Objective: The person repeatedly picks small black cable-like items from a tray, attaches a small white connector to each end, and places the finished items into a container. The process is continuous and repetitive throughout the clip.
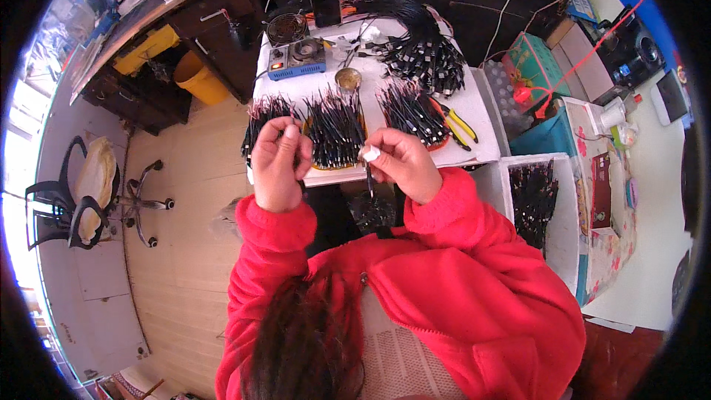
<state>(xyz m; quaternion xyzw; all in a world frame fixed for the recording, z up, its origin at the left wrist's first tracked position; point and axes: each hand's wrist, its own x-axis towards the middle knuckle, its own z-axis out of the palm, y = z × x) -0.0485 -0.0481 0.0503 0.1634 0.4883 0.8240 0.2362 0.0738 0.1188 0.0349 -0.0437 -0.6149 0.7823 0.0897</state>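
Observation:
My right hand (406, 164) is closed in a pinch on a short black cable (369, 180), whose lower end points down past the table's front edge. Something white, perhaps tape, covers that thumb's tip. To its left, my left hand (280, 159) has its thumb and forefinger pressed together; what they hold, if anything, is too small to make out. Beneath and beyond both hands lie three bundles of short black cables: a left one (268, 110), a middle one (333, 130) and a right one (415, 112). Thin reddish wire ends show at their far ends.
Behind the bundles stand a blue soldering station (298, 61), a small round tin (348, 78) and a phone (324, 1). A heap of black cables (433, 52) fills the back right. Yellow-handled cutters (461, 124) lie at the right edge. A white foam box (566, 211) holds more cables.

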